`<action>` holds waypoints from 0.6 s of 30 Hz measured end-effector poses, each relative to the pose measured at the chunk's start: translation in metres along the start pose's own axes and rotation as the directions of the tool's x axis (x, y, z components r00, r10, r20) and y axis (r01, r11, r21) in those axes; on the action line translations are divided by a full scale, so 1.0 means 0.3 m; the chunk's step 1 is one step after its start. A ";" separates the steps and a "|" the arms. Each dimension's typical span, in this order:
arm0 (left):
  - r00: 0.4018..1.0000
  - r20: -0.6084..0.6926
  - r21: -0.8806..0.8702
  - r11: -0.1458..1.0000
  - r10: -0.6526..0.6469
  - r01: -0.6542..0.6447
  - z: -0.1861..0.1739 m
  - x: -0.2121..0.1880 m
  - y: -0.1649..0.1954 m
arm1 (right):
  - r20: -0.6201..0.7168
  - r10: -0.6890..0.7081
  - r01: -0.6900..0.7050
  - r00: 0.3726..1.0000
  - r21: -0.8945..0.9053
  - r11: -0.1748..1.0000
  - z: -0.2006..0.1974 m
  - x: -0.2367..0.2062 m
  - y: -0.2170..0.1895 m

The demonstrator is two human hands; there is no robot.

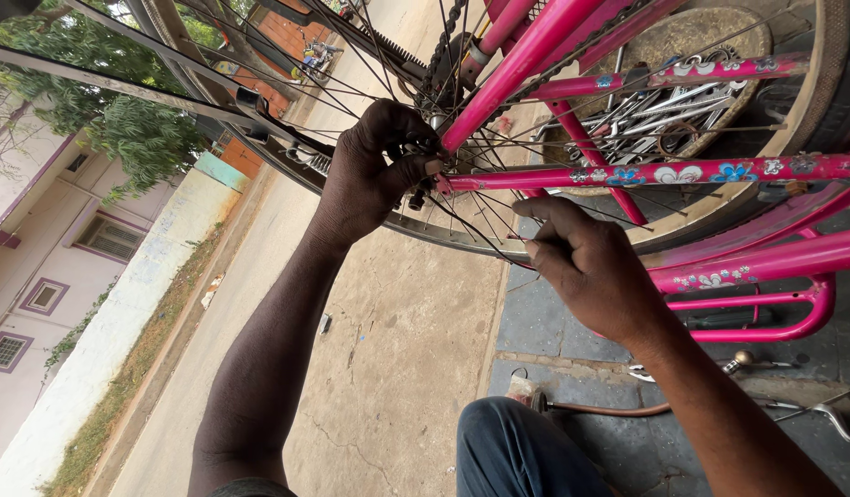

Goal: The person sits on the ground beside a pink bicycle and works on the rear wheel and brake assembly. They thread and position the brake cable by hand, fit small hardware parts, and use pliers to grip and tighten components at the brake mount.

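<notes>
Overhead, left hand [374,166] fingers pinch the wheel axle [430,184]; right hand [586,262] fingers grip a spoke [499,225].

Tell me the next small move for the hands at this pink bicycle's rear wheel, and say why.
Probably turn the small dark axle nut with the left hand, whose fingers already pinch at the hub where the pink steel frame stay ends. The right hand grips thin wire spokes, seemingly steadying the wheel, so it should likely just hold.
</notes>
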State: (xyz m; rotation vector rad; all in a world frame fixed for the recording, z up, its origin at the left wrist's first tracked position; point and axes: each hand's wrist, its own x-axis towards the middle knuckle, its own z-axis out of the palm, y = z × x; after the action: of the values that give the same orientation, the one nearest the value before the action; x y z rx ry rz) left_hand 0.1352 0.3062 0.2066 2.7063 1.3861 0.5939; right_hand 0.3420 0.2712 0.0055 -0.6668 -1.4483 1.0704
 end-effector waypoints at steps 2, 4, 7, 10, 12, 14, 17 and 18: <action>1.000 0.004 -0.007 1.000 -0.005 0.005 -0.001 -0.001 0.002 | 0.027 -0.130 0.130 0.991 0.023 0.991 0.015 0.008 -0.039; 1.000 0.014 -0.001 1.000 -0.011 0.011 -0.002 -0.001 0.006 | 0.052 -0.214 0.213 0.975 0.026 0.977 0.031 0.020 -0.087; 0.998 0.039 -0.045 0.998 -0.047 0.048 -0.002 0.005 0.016 | 0.072 -0.236 0.238 0.969 -0.011 0.971 0.051 0.059 -0.154; 0.996 0.044 0.009 0.997 -0.077 0.077 0.003 0.016 0.024 | 0.086 -0.194 0.199 0.977 -0.055 0.978 0.061 0.103 -0.192; 0.990 0.045 -0.010 0.991 -0.131 0.132 0.005 0.022 0.027 | 0.126 -0.181 0.192 0.975 -0.081 0.978 0.067 0.124 -0.211; 0.993 0.042 -0.050 0.992 -0.113 0.115 0.007 0.025 0.028 | 0.142 -0.150 0.171 0.979 -0.156 0.973 0.077 0.134 -0.239; 0.998 0.020 -0.103 0.993 -0.054 0.056 0.010 0.024 0.030 | 0.212 0.003 -0.027 0.977 0.110 0.994 0.077 0.144 -0.305; 0.997 0.013 -0.095 0.992 -0.078 0.078 0.011 0.023 0.030 | 0.255 0.062 -0.128 0.965 0.254 0.959 0.072 0.152 -0.329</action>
State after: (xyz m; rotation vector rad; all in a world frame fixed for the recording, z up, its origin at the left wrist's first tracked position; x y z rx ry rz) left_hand 0.1470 0.3067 0.2077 2.5655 1.4159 0.6242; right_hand 0.3297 0.2645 0.1156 -0.4241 -1.4530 1.4362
